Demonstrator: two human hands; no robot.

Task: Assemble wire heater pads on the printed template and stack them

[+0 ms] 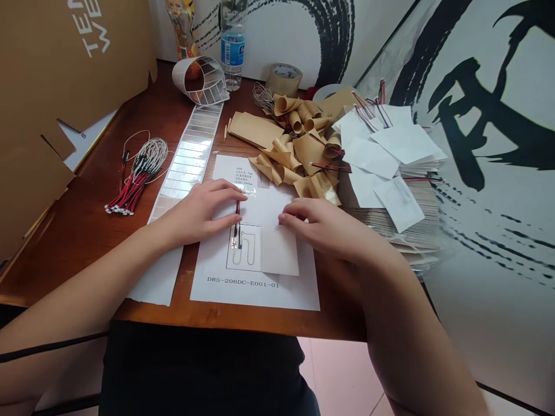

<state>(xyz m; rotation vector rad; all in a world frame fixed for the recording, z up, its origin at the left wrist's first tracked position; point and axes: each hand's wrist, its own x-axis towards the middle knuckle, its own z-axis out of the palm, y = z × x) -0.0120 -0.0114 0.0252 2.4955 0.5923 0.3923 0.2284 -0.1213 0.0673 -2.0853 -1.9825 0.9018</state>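
A white printed template sheet (255,289) lies on the wooden table (87,231). On it sits a square pad (277,245) with a looped heating wire (245,251) and a red and black lead (237,216). My left hand (199,211) rests flat beside the lead, its fingers pressing down near the wire's top end. My right hand (323,222) lies on the pad's upper right edge with its fingers curled and pressed together on the sheet.
A bundle of red, black and white wires (136,173) lies at the left beside a strip of foil labels (186,162). Curled brown backing papers (299,144) pile up behind. Stacked white pads (390,167), a tape roll (284,78) and a water bottle (232,46) stand further back.
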